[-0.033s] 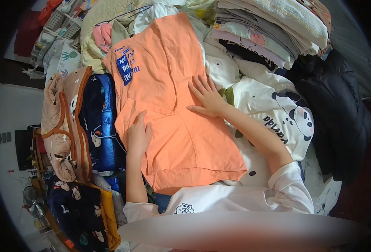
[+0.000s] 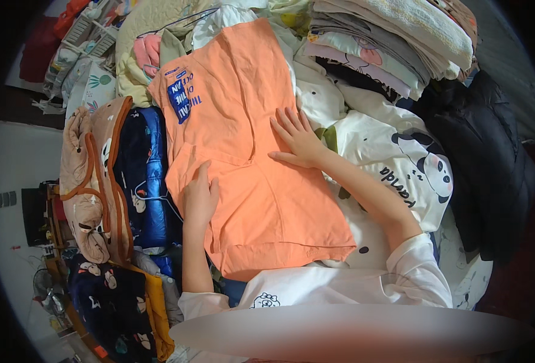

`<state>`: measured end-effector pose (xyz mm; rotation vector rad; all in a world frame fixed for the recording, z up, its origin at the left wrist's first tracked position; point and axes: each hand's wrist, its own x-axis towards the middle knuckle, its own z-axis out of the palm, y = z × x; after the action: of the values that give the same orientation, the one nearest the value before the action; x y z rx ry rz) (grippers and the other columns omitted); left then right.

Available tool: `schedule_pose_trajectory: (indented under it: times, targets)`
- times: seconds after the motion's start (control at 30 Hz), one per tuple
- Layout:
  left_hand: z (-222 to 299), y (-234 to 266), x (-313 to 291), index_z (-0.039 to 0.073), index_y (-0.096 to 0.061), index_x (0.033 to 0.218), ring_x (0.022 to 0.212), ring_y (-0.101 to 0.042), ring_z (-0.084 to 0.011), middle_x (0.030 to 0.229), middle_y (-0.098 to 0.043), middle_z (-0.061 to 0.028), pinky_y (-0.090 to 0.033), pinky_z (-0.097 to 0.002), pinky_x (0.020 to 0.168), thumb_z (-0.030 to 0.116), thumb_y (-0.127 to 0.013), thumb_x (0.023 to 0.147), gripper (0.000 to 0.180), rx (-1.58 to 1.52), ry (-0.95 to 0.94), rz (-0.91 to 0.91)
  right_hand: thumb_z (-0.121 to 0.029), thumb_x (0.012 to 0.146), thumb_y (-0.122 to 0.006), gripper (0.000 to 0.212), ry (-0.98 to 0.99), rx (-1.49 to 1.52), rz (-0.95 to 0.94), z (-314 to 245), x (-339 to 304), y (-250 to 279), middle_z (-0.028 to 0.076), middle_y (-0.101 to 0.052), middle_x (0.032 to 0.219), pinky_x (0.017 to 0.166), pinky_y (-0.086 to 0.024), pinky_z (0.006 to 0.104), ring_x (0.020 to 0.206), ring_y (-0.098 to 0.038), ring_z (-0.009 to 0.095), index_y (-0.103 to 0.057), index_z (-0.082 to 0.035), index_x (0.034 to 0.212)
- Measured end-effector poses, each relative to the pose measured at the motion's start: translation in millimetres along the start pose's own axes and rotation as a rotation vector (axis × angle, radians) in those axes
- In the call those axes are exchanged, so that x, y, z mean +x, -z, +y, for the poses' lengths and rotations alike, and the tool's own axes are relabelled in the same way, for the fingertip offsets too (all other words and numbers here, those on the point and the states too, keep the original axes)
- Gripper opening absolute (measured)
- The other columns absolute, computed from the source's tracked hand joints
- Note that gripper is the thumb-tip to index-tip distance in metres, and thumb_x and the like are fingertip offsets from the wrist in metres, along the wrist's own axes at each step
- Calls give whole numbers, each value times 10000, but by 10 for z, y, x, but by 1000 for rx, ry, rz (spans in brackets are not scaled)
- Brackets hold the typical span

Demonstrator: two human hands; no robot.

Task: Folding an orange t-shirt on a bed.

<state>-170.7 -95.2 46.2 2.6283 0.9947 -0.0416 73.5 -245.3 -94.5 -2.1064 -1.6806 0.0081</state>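
An orange T-shirt (image 2: 279,212) with a blue print lies spread in front of me, its sides folded inward along a seam-like line down the middle. My right hand (image 2: 301,142) rests flat on its right side, fingers spread. On the left part of the shirt lies my left hand (image 2: 201,195), index finger stretched out and the other fingers loosely bent, partly hidden. Neither hand grips the cloth. Under and beside the shirt to the right is a white cloth with a panda print (image 2: 394,163).
Folded towels and clothes (image 2: 394,42) are stacked at the far right, beside a black padded jacket (image 2: 482,163). Along the left lie a brown-edged plush garment (image 2: 101,175), a shiny blue padded garment (image 2: 155,151) and a dark patterned one (image 2: 110,302). A pink bundle (image 2: 148,51) sits at the back.
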Motion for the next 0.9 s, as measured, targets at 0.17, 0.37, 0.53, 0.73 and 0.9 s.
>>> schedule_pose_trajectory:
  times: [0.17, 0.37, 0.53, 0.73, 0.9]
  targets:
    - [26, -45, -236, 27, -412, 1380, 633, -628, -315, 724, -620, -186, -463, -394, 570, 164, -649, 869, 580, -169, -6, 72, -710, 839, -469, 994, -110, 108, -10, 42, 104, -73, 276, -147, 1548, 1152, -94, 571, 1440, -108, 451, -187, -33, 1511]
    - [-15, -264, -701, -8, -306, 1448, 587, -519, -186, 705, -530, -78, -458, -317, 571, 107, -734, 807, 779, -387, 30, 213, -576, 868, -561, 949, -90, 360, 203, 102, 5, -37, 317, -127, 1534, 1156, -117, 546, 1436, -85, 470, -177, 29, 1491]
    - [46, -470, -1016, 19, -219, 1497, 1230, -492, -212, 1343, -461, -189, -475, -259, 913, -33, -617, 859, 754, -702, 152, 252, -400, 886, -592, 832, 86, 276, 54, -400, -590, 481, 255, -178, 1546, 1158, -132, 544, 1436, -147, 435, -200, 13, 1493]
    - [145, -237, -925, -18, -231, 1492, 1447, -218, -242, 1578, -167, -173, -183, -359, 1169, -90, -560, 845, 729, -1020, 49, 41, -454, 937, -507, 767, 416, 376, -415, -952, -1068, 839, 229, -253, 1530, 1180, -153, 489, 1434, -238, 338, -226, -4, 1490]
    - [148, -18, -598, -29, -379, 1427, 1393, -340, -226, 1498, -364, -164, -275, -339, 1127, -15, -554, 884, 570, -1047, -154, -203, -583, 920, -464, 868, 287, 512, -427, -1043, -1181, 845, 250, -255, 1522, 1183, -166, 462, 1432, -230, 357, -244, 54, 1466]
